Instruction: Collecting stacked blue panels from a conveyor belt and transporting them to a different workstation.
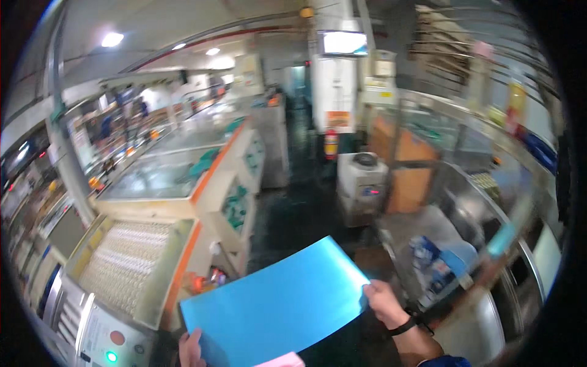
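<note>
A shiny blue sheet (281, 300), rectangular and slightly bowed, is held up in front of me between both hands. My left hand (191, 350) is closed on its near left edge, with the thumb on top; the lower edge of the picture cuts off most of this hand. My right hand (386, 304), with a dark band at the wrist, pinches the sheet's right edge. A pink piece (282, 361) overlaps the sheet's near edge; only a part of it shows, so its kind is unclear.
Left of me is a roller conveyor (125, 257) on a long, orange-edged machine, with a control panel (113, 339) in front. On the right stands a metal trough (397, 223) holding a blue-and-white bundle (437, 263). A white tank (362, 183) and a fire extinguisher (331, 145) flank the dark aisle.
</note>
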Available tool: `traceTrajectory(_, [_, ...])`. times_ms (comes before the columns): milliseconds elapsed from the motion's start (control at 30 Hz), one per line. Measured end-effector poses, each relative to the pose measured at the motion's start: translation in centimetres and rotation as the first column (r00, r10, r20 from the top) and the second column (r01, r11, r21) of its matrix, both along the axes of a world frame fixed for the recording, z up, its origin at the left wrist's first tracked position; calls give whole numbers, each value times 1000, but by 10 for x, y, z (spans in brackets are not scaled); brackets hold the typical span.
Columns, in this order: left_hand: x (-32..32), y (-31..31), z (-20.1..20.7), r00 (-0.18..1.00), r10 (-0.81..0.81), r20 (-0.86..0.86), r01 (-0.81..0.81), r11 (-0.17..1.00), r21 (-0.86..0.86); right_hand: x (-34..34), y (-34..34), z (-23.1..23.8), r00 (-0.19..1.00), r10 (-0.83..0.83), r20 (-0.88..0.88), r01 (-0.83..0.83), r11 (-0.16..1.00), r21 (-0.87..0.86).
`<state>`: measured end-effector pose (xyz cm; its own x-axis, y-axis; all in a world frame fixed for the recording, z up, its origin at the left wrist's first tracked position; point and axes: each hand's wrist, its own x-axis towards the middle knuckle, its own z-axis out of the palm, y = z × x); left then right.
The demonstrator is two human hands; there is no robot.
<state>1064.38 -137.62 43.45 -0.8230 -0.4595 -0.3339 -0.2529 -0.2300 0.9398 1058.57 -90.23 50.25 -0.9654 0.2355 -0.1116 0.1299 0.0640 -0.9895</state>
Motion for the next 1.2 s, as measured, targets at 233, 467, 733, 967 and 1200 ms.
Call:
traceTrajectory(233, [-177,-6,70,988,96,-120,-93,995,32,-210,-19,37,993,100,-57,-99,995,25])
traceTrajectory(467, [-303,-42,105,953,263,-148,-249,963,105,-458,-87,82,887,436,-152,-434,900,47])
traceTrajectory(733, [-397,-109,139,785,604,-136,-583,795,167,-692,-257,163,634,761,-138,-738,649,185])
traceTrajectory(967, [-471,-209,143,734,675,-76,-652,732,201,-833,-424,163,493,870,32,-851,474,225])
traceTrajectory(1200, [-518,-317,97,677,735,-33,-713,666,220,-885,-550,145,470,840,270,-859,365,360])
